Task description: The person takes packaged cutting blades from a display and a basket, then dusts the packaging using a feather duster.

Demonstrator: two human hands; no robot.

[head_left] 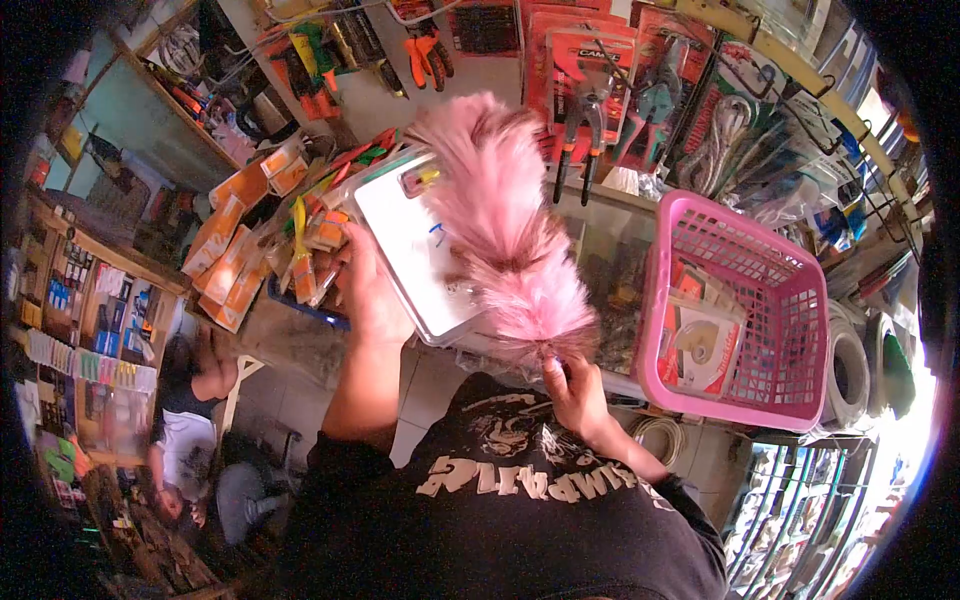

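My left hand (372, 290) grips the left edge of a flat white packaged item (395, 245), which is tilted in front of me. The handle end of a fluffy pink and brown feather duster (500, 190) is in my right hand (577, 395), with the fingers closed round it. The duster's feathers point up and away, lying over the right part of the white package and hiding it. Just left of the package are several orange boxes (235, 230) and yellow-handled items in wrappers (300, 240).
A pink plastic basket (655, 300) with packaged items inside stands on the glass counter at the right. Packaged pliers (590, 110) and gloves (425, 55) hang beyond the counter. Coiled white hose (848, 370) lies at the far right. A person (190, 440) sits at the lower left near shelves.
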